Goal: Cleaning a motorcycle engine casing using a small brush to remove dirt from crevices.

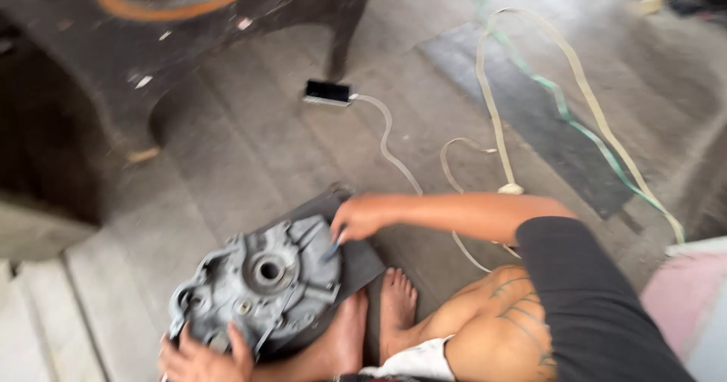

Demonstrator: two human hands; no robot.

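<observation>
A bare, dusty concrete floor fills the view, with a dark heavy table at upper left. The right hand has its fingers curled together, apparently pinched on a small dark tool whose tip touches the upper right rim of the grey metal engine cover; blur hides the tool's kind. The cover lies flat, hub hole upward, just below and left of that hand, on a dark mat between the person's bare feet. The left hand rests with fingers spread on the cover's near lower edge. A pale cord runs off to a small dark box.
</observation>
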